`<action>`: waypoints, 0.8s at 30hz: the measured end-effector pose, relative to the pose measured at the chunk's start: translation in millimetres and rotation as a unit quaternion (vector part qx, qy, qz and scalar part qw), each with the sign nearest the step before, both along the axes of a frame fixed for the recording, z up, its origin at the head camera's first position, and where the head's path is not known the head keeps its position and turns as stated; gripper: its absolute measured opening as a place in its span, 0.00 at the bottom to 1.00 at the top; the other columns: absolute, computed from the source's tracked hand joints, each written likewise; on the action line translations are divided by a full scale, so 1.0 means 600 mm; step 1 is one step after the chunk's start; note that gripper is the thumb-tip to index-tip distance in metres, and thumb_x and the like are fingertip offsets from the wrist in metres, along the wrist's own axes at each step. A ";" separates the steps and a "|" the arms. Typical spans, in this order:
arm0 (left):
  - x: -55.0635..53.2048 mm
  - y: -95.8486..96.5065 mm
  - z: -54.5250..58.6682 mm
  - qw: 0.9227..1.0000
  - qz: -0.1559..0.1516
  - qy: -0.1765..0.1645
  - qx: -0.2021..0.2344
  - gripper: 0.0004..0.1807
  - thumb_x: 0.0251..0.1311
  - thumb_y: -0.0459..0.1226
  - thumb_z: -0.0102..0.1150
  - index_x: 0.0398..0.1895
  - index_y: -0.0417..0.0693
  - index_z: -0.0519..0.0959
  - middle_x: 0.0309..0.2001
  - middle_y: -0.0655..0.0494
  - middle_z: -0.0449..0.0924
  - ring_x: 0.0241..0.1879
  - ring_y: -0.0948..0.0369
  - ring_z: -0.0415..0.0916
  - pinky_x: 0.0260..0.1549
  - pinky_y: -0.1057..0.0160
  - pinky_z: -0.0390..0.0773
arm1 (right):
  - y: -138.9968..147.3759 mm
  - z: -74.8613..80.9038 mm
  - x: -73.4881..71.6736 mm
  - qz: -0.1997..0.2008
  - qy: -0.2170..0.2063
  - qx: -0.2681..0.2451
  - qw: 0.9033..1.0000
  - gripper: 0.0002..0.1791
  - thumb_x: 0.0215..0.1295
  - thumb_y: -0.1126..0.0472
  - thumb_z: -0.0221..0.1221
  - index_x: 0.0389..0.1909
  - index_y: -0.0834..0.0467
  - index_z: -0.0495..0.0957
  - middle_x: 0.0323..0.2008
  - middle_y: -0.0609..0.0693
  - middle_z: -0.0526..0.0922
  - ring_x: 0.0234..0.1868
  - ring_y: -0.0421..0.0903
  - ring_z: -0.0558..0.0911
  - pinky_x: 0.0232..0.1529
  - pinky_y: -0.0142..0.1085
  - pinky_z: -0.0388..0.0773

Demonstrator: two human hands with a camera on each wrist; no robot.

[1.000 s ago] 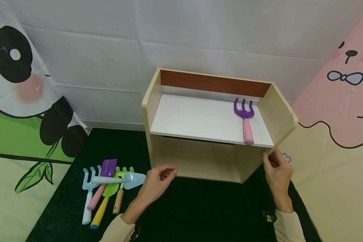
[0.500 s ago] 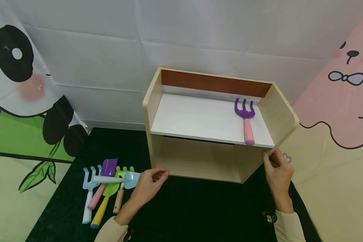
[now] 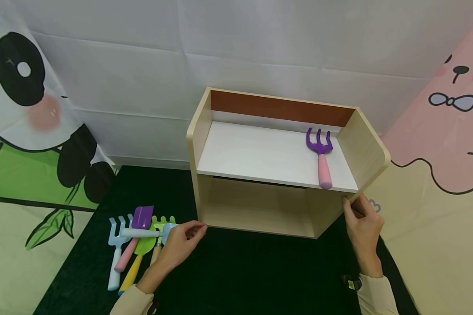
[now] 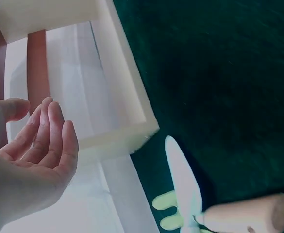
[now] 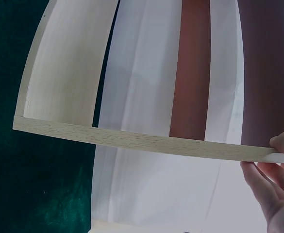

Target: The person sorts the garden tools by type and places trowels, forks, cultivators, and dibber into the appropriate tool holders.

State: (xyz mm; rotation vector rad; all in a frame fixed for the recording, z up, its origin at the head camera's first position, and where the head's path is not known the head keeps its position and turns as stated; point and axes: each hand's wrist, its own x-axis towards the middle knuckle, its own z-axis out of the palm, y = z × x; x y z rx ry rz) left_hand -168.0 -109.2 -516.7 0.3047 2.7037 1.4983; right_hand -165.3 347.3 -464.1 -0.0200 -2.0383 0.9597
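Note:
My right hand [image 3: 364, 227] pinches the front edge of the right side panel on a small wooden shelf [image 3: 372, 151]; in the right wrist view the thumb and fingers [image 5: 260, 187] are on opposite faces of it. My left hand [image 3: 181, 240] holds nothing, its fingers loosely bent near the shelf's lower left front corner. It hovers beside a light blue trowel [image 3: 139, 233] and partly hides that tool's blade. On the white upper board lies a hand fork [image 3: 325, 170] with purple tines and a pink handle.
Left of the shelf several garden tools are piled: a light blue fork [image 3: 115, 267], a purple shovel [image 3: 143, 217], a green trowel [image 3: 143, 246] and a green rake [image 4: 248, 213] with a wooden handle. Dark green cloth [image 3: 252, 275] covers the table. A white curtain [image 3: 260, 43] hangs behind.
My left hand has moved left, away from the shelf's lower front and over towards the tool pile, covering more of the light blue trowel. The right hand keeps its hold on the panel.

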 end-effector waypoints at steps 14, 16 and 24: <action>-0.006 -0.052 -0.022 0.998 0.006 -0.021 -0.051 0.10 0.71 0.36 0.61 0.51 0.42 0.83 0.39 0.56 0.84 0.36 0.65 0.78 0.38 0.67 0.80 | 0.000 -0.001 -0.001 0.002 0.006 0.000 1.000 0.16 0.64 0.71 0.66 0.52 0.65 0.84 0.39 0.65 0.88 0.39 0.18 0.80 0.37 0.15 0.75; -0.007 -0.058 -0.025 0.998 0.007 -0.017 -0.058 0.10 0.71 0.36 0.61 0.51 0.41 0.83 0.39 0.56 0.83 0.36 0.64 0.78 0.38 0.67 0.80 | 0.001 -0.001 -0.001 0.002 0.006 0.001 1.000 0.15 0.64 0.71 0.66 0.52 0.65 0.85 0.39 0.65 0.88 0.40 0.18 0.80 0.37 0.16 0.75; -0.011 -0.084 -0.032 0.998 0.005 -0.005 -0.061 0.10 0.72 0.36 0.61 0.51 0.40 0.83 0.40 0.55 0.83 0.37 0.63 0.78 0.37 0.66 0.80 | 0.001 0.000 -0.001 -0.001 0.005 0.004 1.000 0.15 0.64 0.71 0.66 0.52 0.66 0.84 0.38 0.65 0.88 0.39 0.17 0.80 0.37 0.15 0.75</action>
